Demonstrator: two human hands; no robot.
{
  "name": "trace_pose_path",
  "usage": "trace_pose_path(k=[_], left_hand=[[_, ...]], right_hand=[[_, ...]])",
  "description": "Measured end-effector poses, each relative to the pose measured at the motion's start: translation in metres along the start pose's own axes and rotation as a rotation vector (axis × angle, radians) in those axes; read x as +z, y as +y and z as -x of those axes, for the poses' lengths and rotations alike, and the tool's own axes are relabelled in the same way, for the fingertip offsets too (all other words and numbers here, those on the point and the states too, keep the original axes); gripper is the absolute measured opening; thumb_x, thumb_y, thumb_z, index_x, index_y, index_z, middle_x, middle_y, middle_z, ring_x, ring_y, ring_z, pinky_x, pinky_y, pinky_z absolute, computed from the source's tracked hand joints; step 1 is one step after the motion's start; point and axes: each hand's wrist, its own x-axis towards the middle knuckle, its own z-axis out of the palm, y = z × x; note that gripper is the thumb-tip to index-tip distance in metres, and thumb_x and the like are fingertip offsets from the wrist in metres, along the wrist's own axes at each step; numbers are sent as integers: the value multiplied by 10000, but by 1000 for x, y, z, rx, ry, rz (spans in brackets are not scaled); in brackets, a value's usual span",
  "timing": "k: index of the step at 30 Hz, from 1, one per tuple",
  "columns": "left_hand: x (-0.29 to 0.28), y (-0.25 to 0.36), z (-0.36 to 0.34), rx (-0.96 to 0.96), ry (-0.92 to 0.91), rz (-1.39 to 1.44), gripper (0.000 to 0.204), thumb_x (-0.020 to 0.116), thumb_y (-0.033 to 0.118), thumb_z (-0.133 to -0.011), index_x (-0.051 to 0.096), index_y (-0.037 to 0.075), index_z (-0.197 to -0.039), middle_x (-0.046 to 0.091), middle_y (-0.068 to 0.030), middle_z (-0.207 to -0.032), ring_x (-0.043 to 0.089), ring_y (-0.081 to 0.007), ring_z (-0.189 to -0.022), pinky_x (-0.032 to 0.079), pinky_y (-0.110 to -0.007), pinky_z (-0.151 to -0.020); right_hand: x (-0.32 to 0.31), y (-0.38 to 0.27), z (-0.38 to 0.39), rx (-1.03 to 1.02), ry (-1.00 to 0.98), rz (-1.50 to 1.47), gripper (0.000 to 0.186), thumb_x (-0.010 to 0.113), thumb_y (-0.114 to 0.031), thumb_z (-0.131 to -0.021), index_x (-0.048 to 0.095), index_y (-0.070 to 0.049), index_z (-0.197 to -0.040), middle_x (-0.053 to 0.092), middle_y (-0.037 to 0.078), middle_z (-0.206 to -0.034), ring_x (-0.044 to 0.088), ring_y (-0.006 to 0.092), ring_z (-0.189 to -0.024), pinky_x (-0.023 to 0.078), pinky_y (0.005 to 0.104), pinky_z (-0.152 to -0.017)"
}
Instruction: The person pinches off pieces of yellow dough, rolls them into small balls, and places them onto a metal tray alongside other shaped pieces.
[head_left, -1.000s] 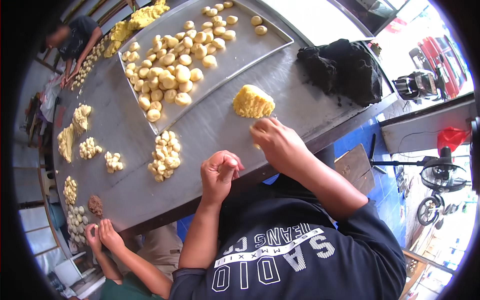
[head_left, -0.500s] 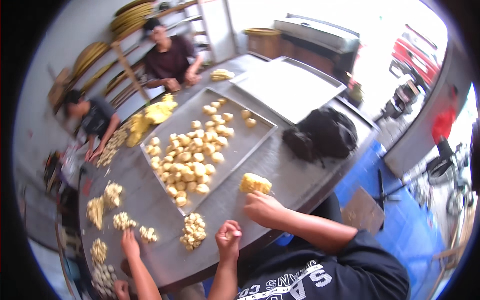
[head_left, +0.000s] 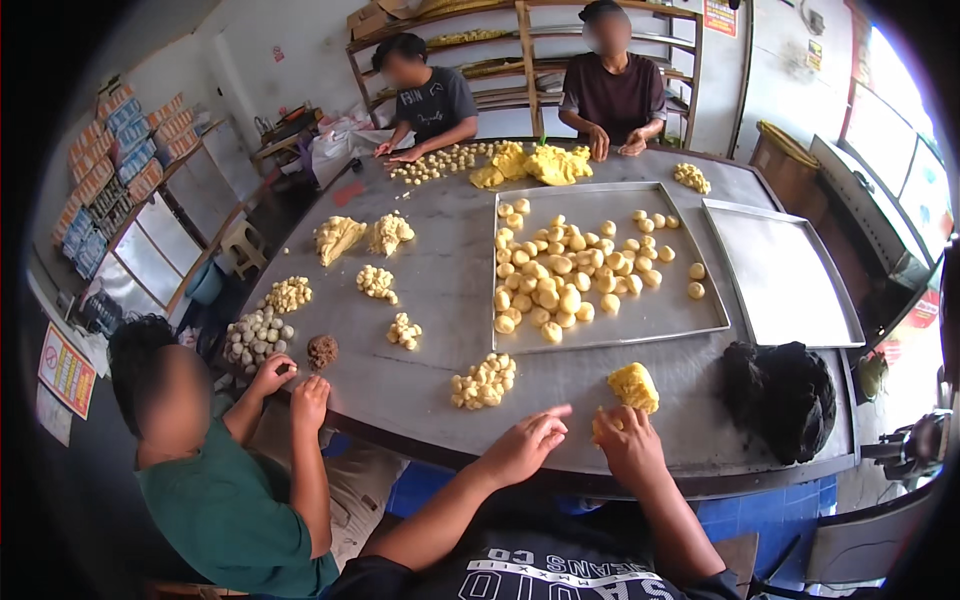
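Note:
A lump of yellow dough [head_left: 634, 386] lies near the table's front edge. Just in front of it, my right hand [head_left: 634, 450] is closed with its fingertips around a small piece of yellow dough [head_left: 599, 424]. To its left, my left hand [head_left: 522, 447] hovers over the table edge, fingers stretched out and apart, with nothing visible in it. A pile of small pale dough pieces [head_left: 484, 381] sits beyond my left hand. Farther back, many round dough balls [head_left: 560, 290] rest on a metal tray [head_left: 660, 322].
A black plastic bag [head_left: 782, 400] and a second tray [head_left: 785, 275] are at the right. At left, a person in green [head_left: 225, 490] works beside greyish balls [head_left: 258, 336] and a brown lump [head_left: 322, 351]. Two people work across the table [head_left: 420, 290], near yellow dough [head_left: 545, 165].
The view has swung left and levelled, bringing the person in green into sight. My left hand has gone from curled to open. My right hand has come off the dough lump with a small piece.

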Motion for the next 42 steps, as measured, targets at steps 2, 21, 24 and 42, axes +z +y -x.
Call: trace_pose_path(k=[2, 21, 24, 42], left_hand=[[-2, -2, 2, 33, 46, -52, 217, 779, 119, -1094, 708, 28, -1278, 744, -159, -1388, 777, -290, -1181, 641, -439, -1018], [-5, -35, -6, -130, -186, 46, 739, 874, 9, -988, 600, 60, -1673, 850, -84, -1363, 742, -99, -953, 598, -272, -814], [4, -37, 0, -178, -153, 149, 715, 911, 22, -968, 650, 51, -1633, 867, -66, -1289, 722, -44, -927, 541, -237, -747], [22, -17, 14, -153, -71, -94, 651, 850, 78, -1027, 595, -27, -1617, 764, -207, -1495, 704, -391, -1432, 528, -508, -1255]], right_hand=[[1, 13, 7, -7, -91, 15, 316, 753, -131, -965, 825, -132, -1272, 723, 82, -1283, 682, 337, -1237, 606, 486, -1029], [10, 48, 24, -65, 67, 90, 301, 704, -157, -899, 809, -79, -1170, 700, 81, -1273, 684, 309, -1118, 620, 434, -976], [17, 33, 15, 39, 82, 156, 301, 700, -144, -922, 788, -59, -1198, 705, 81, -1266, 707, 293, -1152, 654, 425, -983], [28, 21, 3, 2, 14, 157, 158, 701, -135, -946, 748, -73, -1084, 717, 66, -1114, 715, 241, -1128, 654, 380, -910]])
